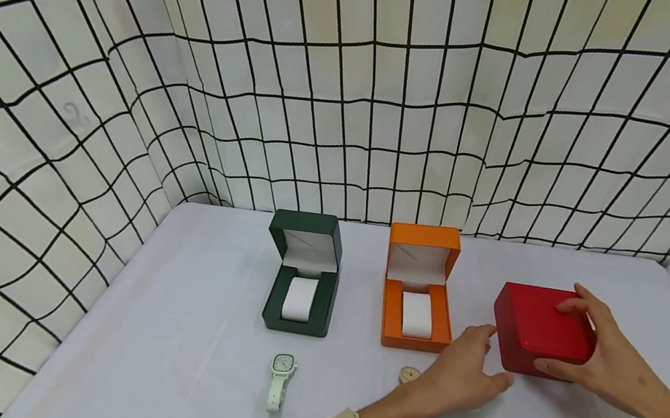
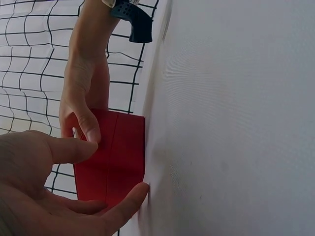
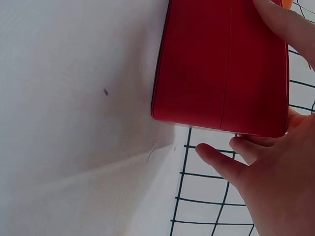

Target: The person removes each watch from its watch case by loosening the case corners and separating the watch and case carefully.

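Observation:
A closed red box (image 1: 545,322) sits on the right part of the table. My right hand (image 1: 613,355) grips it from the right, thumb on the front face and fingers along the top and far side. Close to the box's left side is my left hand (image 1: 459,372), its fingers spread; in the left wrist view the thumb and fingers (image 2: 125,209) extend toward the red box's front face. Whether they touch it I cannot tell. Partly covered by the left forearm, a watch with a round, pale gold face (image 1: 409,374) lies on the cloth.
A dark green watch box (image 1: 273,302) and an orange watch box (image 1: 392,322) stand open, each holding a white cushion. A mint-green watch (image 1: 279,381) lies in front of the green box. White walls with a black grid (image 1: 389,122) enclose the white table (image 1: 175,330).

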`<move>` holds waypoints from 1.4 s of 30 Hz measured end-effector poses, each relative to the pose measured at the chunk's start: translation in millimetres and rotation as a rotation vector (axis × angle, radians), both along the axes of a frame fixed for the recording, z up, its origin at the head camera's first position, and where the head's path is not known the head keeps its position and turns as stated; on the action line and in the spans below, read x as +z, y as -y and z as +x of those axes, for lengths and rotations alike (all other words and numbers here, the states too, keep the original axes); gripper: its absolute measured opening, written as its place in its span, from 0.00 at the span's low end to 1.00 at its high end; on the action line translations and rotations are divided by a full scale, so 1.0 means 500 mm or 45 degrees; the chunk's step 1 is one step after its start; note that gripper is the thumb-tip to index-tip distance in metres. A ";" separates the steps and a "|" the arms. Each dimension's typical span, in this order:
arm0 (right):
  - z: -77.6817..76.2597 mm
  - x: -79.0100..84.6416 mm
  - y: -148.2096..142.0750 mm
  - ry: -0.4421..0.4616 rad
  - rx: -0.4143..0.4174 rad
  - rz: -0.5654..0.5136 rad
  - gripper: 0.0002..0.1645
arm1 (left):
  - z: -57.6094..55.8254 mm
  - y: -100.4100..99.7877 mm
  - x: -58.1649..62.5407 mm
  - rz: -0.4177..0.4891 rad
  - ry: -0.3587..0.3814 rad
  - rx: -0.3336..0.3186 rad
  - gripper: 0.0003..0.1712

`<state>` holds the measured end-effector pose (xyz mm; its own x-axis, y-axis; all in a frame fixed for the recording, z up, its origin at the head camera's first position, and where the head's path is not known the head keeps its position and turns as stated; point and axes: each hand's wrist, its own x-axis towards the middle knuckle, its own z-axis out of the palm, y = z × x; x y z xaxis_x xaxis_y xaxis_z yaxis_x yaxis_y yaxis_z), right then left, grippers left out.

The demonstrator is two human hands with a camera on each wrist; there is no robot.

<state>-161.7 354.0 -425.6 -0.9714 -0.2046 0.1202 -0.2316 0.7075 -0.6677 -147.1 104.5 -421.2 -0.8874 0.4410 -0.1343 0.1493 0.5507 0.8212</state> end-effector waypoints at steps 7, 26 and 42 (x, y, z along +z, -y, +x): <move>0.000 -0.002 -0.002 -0.037 0.020 -0.027 0.62 | -0.002 -0.015 0.008 -0.079 -0.026 0.021 0.40; 0.000 -0.002 -0.008 -0.072 0.030 0.007 0.66 | -0.011 -0.034 0.004 0.024 -0.019 0.006 0.33; -0.002 -0.011 -0.017 -0.115 0.011 0.011 0.64 | 0.004 -0.069 -0.003 0.103 0.026 0.168 0.33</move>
<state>-162.8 362.6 -431.0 -0.9549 -0.2145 0.2054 -0.2969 0.7106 -0.6379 -144.9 138.8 -422.8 -0.9358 0.3310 -0.1214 0.0632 0.4962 0.8659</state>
